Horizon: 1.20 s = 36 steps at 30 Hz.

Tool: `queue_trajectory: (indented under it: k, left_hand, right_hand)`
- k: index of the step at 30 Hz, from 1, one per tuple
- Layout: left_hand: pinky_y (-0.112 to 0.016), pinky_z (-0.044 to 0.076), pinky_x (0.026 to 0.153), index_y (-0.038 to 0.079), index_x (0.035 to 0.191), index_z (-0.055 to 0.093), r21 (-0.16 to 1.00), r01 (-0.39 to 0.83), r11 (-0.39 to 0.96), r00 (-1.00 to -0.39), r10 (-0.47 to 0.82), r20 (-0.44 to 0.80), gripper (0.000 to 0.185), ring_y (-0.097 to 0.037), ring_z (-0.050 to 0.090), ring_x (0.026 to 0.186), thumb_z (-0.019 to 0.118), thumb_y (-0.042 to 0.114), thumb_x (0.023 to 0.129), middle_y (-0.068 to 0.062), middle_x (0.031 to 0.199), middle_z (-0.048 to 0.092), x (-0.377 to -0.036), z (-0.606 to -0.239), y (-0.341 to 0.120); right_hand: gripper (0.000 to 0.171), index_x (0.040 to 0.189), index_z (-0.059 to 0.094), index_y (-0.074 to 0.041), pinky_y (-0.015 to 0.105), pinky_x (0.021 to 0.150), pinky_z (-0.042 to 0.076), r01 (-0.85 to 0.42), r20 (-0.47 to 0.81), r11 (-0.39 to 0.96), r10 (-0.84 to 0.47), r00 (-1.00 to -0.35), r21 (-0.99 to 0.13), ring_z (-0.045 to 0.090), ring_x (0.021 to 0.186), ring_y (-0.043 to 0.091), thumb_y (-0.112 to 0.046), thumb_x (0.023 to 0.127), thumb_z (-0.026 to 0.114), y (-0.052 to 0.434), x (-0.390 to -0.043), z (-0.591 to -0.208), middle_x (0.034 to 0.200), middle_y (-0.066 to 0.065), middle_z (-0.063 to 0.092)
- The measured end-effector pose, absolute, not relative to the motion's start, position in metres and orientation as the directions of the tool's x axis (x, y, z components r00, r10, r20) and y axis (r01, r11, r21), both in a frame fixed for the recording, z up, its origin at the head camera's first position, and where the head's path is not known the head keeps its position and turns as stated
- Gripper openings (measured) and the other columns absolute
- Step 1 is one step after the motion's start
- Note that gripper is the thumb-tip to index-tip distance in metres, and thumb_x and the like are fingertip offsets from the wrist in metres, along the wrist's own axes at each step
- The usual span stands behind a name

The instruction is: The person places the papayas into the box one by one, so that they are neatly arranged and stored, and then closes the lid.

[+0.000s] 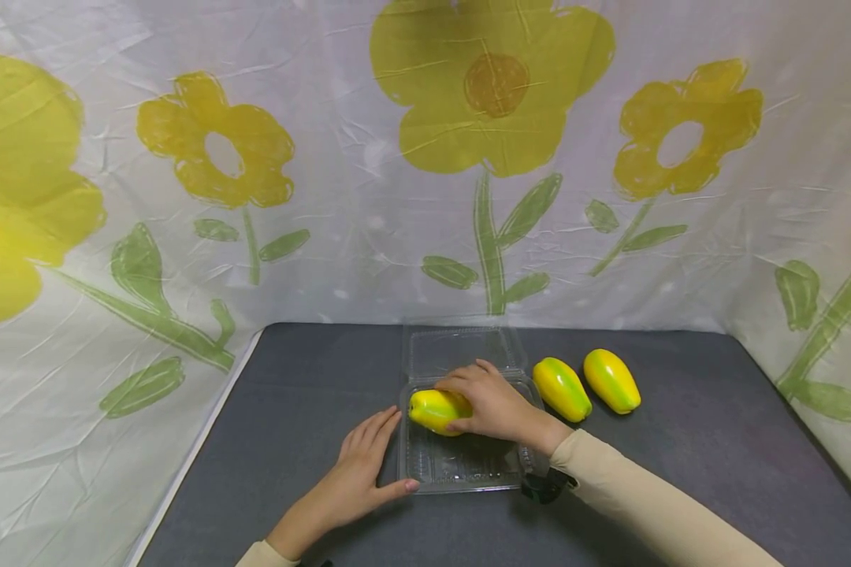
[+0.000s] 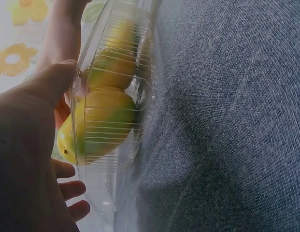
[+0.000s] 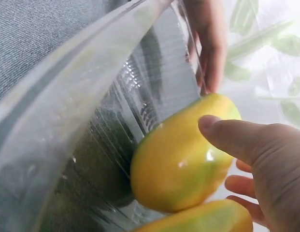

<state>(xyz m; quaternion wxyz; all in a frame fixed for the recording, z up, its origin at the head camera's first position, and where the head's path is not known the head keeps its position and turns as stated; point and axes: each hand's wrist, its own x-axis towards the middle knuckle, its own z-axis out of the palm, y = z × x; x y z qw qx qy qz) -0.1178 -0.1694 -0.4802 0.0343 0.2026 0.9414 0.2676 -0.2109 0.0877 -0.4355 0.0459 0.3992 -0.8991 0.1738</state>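
Note:
A clear plastic clamshell box (image 1: 461, 472) lies on the table with its lid (image 1: 461, 346) folded back. Inside its base, toward the back left, is a yellow-green papaya (image 1: 432, 411). My right hand (image 1: 492, 402) grips this papaya, thumb on the near side and fingers over the far side; the right wrist view shows the thumb on its skin (image 3: 183, 154). At the box's left edge is my left hand (image 1: 358, 465), fingers extended and thumb by the front corner. Through the ribbed box wall, the left wrist view shows yellow-green fruit (image 2: 108, 121).
Two more papayas lie on the dark table to the right of the box, one close to it (image 1: 562, 389) and another farther right (image 1: 612, 381). A white flower-printed cloth (image 1: 340, 252) hangs behind the table and at both sides.

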Motion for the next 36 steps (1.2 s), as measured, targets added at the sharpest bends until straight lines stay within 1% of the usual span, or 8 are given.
queue_trajectory:
  k: [5, 11, 14, 18, 22, 26, 31, 36]
  left_hand:
    - [-0.07, 0.019, 0.115, 0.009, 0.159, 0.02, 0.514, 0.368, 0.775, -0.915, 0.401, 0.051, 0.099, -0.04, 0.022, 0.149, 0.068, 0.057, 0.086, -0.012, 0.165, 0.022, -0.118, -0.48, -0.169]
    - [-0.069, 0.019, 0.115, 0.01, 0.159, 0.02, 0.505, 0.365, 0.782, -0.917, 0.395, 0.051, 0.1, -0.039, 0.023, 0.149, 0.068, 0.058, 0.086, -0.011, 0.165, 0.022, -0.118, -0.48, -0.17]
    - [-0.069, 0.019, 0.115, 0.01, 0.159, 0.021, 0.506, 0.363, 0.783, -0.918, 0.394, 0.05, 0.1, -0.038, 0.023, 0.149, 0.069, 0.058, 0.085, -0.01, 0.165, 0.022, -0.119, -0.481, -0.17]
    - [-0.068, 0.018, 0.116, 0.011, 0.159, 0.02, 0.514, 0.354, 0.781, -0.92, 0.39, 0.041, 0.101, -0.037, 0.022, 0.15, 0.069, 0.059, 0.084, -0.01, 0.165, 0.022, -0.12, -0.481, -0.17]
    - [-0.069, 0.018, 0.116, 0.011, 0.159, 0.021, 0.52, 0.353, 0.778, -0.921, 0.387, 0.046, 0.1, -0.037, 0.022, 0.15, 0.07, 0.058, 0.084, -0.011, 0.165, 0.023, -0.119, -0.481, -0.169]
    - [-0.068, 0.018, 0.116, 0.011, 0.158, 0.022, 0.518, 0.349, 0.781, -0.923, 0.384, 0.043, 0.1, -0.037, 0.023, 0.15, 0.07, 0.058, 0.084, -0.011, 0.164, 0.023, -0.119, -0.482, -0.169]
    - [-0.068, 0.018, 0.117, 0.012, 0.159, 0.021, 0.515, 0.341, 0.786, -0.924, 0.381, 0.03, 0.101, -0.036, 0.022, 0.15, 0.069, 0.059, 0.084, -0.009, 0.165, 0.022, -0.12, -0.482, -0.169]
    - [-0.069, 0.018, 0.116, 0.013, 0.159, 0.02, 0.518, 0.34, 0.785, -0.924, 0.38, 0.031, 0.101, -0.036, 0.022, 0.151, 0.069, 0.06, 0.084, -0.009, 0.165, 0.022, -0.121, -0.483, -0.169]
  right_hand:
    - [0.066, 0.135, 0.061, -0.016, 0.057, 0.112, 0.037, -0.727, 0.259, 0.621, -0.68, -0.686, -0.293, 0.058, 0.124, 0.026, -0.041, 0.078, 0.083, 0.1, -0.21, -0.432, 0.132, 0.004, 0.063]
    - [0.067, 0.134, 0.062, -0.016, 0.056, 0.108, 0.042, -0.677, 0.27, 0.665, -0.621, -0.736, -0.316, 0.057, 0.125, 0.028, -0.041, 0.076, 0.084, 0.12, -0.207, -0.427, 0.133, 0.005, 0.063]
    - [0.067, 0.133, 0.063, -0.014, 0.055, 0.104, 0.045, -0.662, 0.288, 0.672, -0.596, -0.749, -0.332, 0.057, 0.124, 0.029, -0.04, 0.075, 0.085, 0.131, -0.207, -0.425, 0.133, 0.005, 0.063]
    - [0.068, 0.134, 0.062, -0.012, 0.056, 0.104, 0.046, -0.641, 0.293, 0.678, -0.569, -0.768, -0.361, 0.056, 0.125, 0.032, -0.039, 0.076, 0.085, 0.146, -0.205, -0.425, 0.134, 0.008, 0.062]
    - [0.069, 0.135, 0.061, -0.012, 0.058, 0.105, 0.044, -0.598, 0.277, 0.703, -0.53, -0.802, -0.386, 0.056, 0.126, 0.034, -0.04, 0.076, 0.084, 0.158, -0.204, -0.427, 0.133, 0.009, 0.062]
    - [0.07, 0.135, 0.061, -0.013, 0.055, 0.103, 0.046, -0.561, 0.26, 0.733, -0.498, -0.827, -0.385, 0.057, 0.123, 0.033, -0.043, 0.076, 0.084, 0.168, -0.204, -0.433, 0.131, 0.008, 0.064]
    - [0.07, 0.133, 0.063, -0.013, 0.053, 0.099, 0.049, -0.558, 0.259, 0.746, -0.494, -0.83, -0.363, 0.059, 0.116, 0.029, -0.044, 0.074, 0.084, 0.174, -0.203, -0.441, 0.125, 0.007, 0.067]
    - [0.069, 0.129, 0.066, -0.012, 0.055, 0.104, 0.045, -0.578, 0.281, 0.756, -0.508, -0.814, -0.306, 0.061, 0.111, 0.028, -0.046, 0.072, 0.085, 0.176, -0.203, -0.448, 0.12, 0.006, 0.069]
